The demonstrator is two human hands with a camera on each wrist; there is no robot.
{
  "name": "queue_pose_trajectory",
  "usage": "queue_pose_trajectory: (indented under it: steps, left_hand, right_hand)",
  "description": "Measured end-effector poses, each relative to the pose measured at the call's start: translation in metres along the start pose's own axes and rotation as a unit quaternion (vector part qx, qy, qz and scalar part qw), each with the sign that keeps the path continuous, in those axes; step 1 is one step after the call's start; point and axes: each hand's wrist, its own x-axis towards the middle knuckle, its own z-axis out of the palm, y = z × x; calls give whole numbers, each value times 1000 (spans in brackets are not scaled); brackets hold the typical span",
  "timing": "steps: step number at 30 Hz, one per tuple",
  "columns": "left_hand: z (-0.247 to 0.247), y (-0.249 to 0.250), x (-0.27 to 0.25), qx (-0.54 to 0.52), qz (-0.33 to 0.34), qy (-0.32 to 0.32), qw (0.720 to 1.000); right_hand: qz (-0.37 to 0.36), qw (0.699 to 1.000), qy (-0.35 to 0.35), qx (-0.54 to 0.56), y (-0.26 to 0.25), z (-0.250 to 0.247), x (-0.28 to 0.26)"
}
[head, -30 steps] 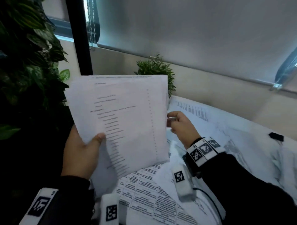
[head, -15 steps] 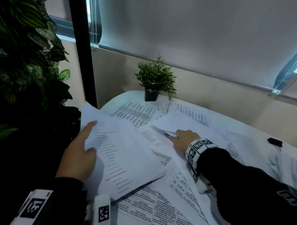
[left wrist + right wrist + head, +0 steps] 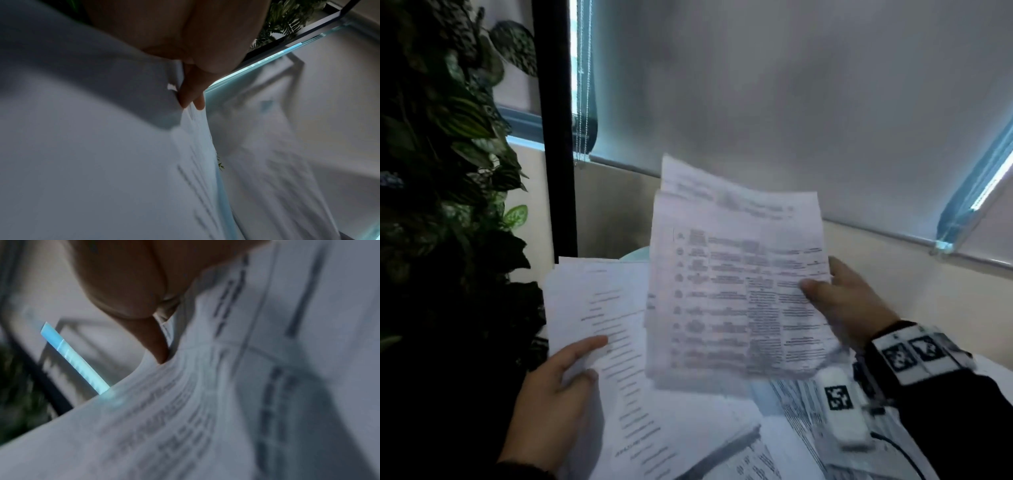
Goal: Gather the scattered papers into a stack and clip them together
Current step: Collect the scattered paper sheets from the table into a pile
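My right hand [image 3: 835,301] pinches a bundle of printed table sheets [image 3: 732,291] at their right edge, thumb on the front, and holds them raised and upright above the table. My left hand [image 3: 561,383] grips a stack of white text pages [image 3: 619,342] at its left edge, thumb on top; that stack lies lower and to the left, partly behind the raised sheets. More printed papers [image 3: 801,411] lie loose on the table below. In the wrist views the left fingers [image 3: 191,95] and right fingers [image 3: 156,344] press against paper. No clip is in view.
A tall leafy plant [image 3: 448,171] fills the left side beside a black post [image 3: 554,137]. A grey roller blind [image 3: 791,102] hangs behind the table. The raised sheets hide the far part of the table.
My right hand, which was on the table papers, has lifted a bundle of sheets up in front of me. The left stack has risen a little from the table.
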Motion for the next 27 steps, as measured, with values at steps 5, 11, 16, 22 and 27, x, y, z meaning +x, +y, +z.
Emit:
queue_pose_trajectory:
  steps: [5,11,16,22,27]
  left_hand:
    - [3,-4,-3,-17,0,2,1000]
    - [17,4,-7,-159,-45,41,985]
    - [7,8,-3,-226,-64,66,970]
    - [2,23,-9,-53,98,-31,993]
    - [19,33,-25,-53,121,-99,986]
  right_hand:
    - [-14,999,-21,-30,20,18,-15]
    - [-56,986,-57,-149,20,26,-23]
    - [-92,957,-84,-261,-16,6,-16]
    - [-176,819,-205,-506,-73,8,2]
    - [-230,772,-202,-557,-87,74,-2]
